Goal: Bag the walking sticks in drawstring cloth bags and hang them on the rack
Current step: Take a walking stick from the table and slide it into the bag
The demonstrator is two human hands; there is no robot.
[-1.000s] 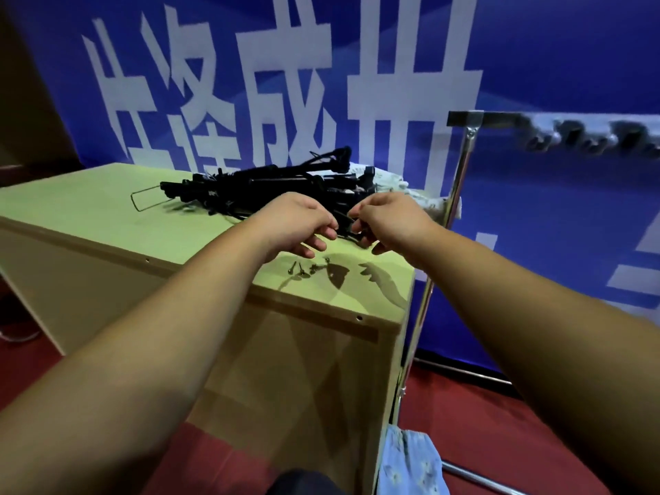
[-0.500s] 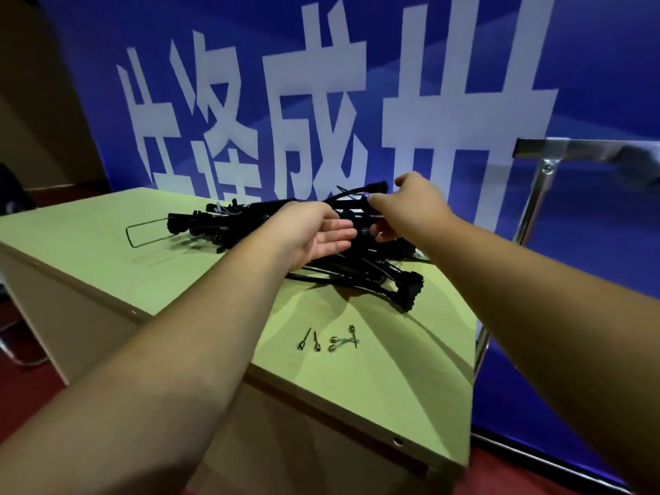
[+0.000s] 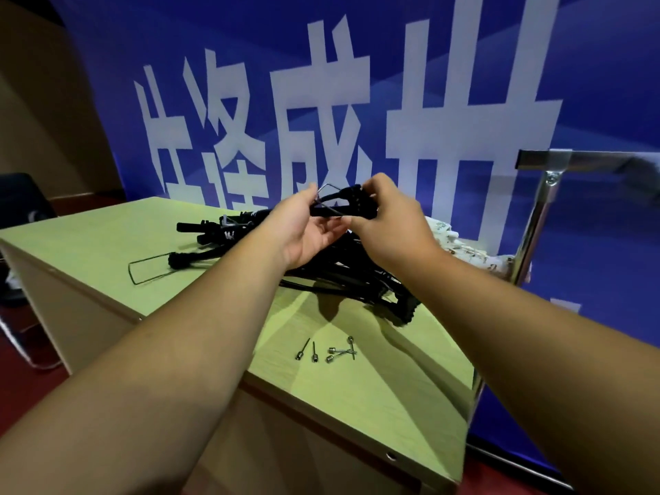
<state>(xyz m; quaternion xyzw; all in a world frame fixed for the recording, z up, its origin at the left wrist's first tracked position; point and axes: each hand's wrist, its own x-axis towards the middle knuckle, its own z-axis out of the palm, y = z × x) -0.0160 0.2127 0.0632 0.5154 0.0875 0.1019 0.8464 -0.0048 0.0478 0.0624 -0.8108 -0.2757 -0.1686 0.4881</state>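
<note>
Nearest, at the lower middle of the frame, a few small metal pins [image 3: 323, 351] lie loose on the pale green table [image 3: 357, 405], close to its front edge. Further in, at the centre, sits the pile of sticks [image 3: 343, 280], black, folded and tangled with straps, and a wire loop [image 3: 146, 271] pokes out on its left side. Just above the pile both hands hold one black stick [image 3: 339, 210] clear of the rest. The left hand [image 3: 303, 234] lies palm up, thumb over the stick and fingers loosely curled beneath it. The right hand [image 3: 389, 223] shows its back, fingers bent round the other end; how tightly they grip I cannot tell. Behind the pile, at the right, the pale patterned cloth bags [image 3: 460, 244] lie bunched by the metal rack [image 3: 543, 198], with the blue banner [image 3: 607, 101] beyond. No stick looks bagged yet. The risk, as I judge it, is the tangle: a strap or wire caught in the pile could drag other sticks along as this one lifts, tipping them off the right edge or sweeping the pins to the floor. Reaching across the pile for a bag could do the same.
</note>
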